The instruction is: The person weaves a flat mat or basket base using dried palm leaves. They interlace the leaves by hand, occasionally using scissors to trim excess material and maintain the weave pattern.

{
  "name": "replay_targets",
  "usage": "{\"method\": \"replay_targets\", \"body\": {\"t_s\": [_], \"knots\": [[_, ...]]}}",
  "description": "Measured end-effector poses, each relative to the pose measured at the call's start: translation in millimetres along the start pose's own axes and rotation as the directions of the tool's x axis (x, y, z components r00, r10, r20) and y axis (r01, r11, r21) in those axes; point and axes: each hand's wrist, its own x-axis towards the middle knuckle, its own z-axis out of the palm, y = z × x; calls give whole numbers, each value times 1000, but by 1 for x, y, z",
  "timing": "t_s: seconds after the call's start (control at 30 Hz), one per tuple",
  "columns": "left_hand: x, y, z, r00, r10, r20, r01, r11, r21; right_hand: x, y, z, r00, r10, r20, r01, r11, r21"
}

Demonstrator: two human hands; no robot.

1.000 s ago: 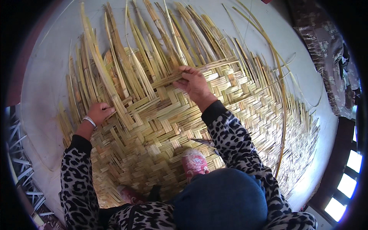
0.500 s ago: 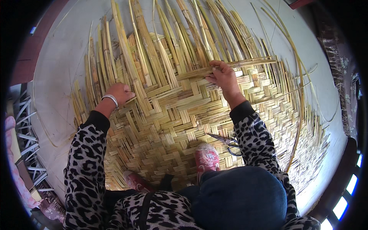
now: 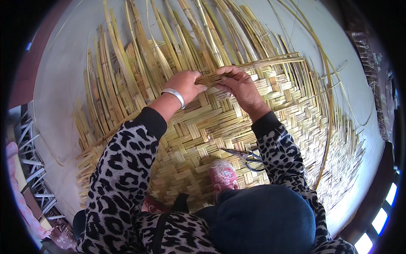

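A large woven mat of yellowish split reed or cane strips lies beneath me, with loose upright strips fanning out along its far edge. Across their bases runs a flat crosswise strip, extending to the right. My right hand pinches this strip near its left part, thumb below and fingers on top. Close beside it, my left hand, wearing a silver bangle, is closed at the strip's left end. Its fingertips are partly hidden behind the hand.
Scissors with dark handles lie on the mat by my right forearm. My pink patterned shoe stands on the weave. Long thin strips curve over the right side. A metal rack stands at the left, beyond the pale floor.
My left hand has left the upright strips at the left and moved right and up, beside my right hand. The right hand keeps its pinch on the crosswise strip, shifted slightly left.
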Motion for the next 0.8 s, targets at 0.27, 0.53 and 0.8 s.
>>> {"method": "replay_targets", "body": {"t_s": [0.27,0.53,0.8], "knots": [[-2,-4,21,925,-237,-298,183,963,-196,45,-32,-17,977,-33,209,149,808,-570],[-5,-12,34,795,-513,-323,249,762,-598,117,-34,-1,976,-183,119,126,26,-992],[-10,-14,31,779,-541,-317,246,728,-640,111,-46,6,987,-144,73,107,247,-963]]}}
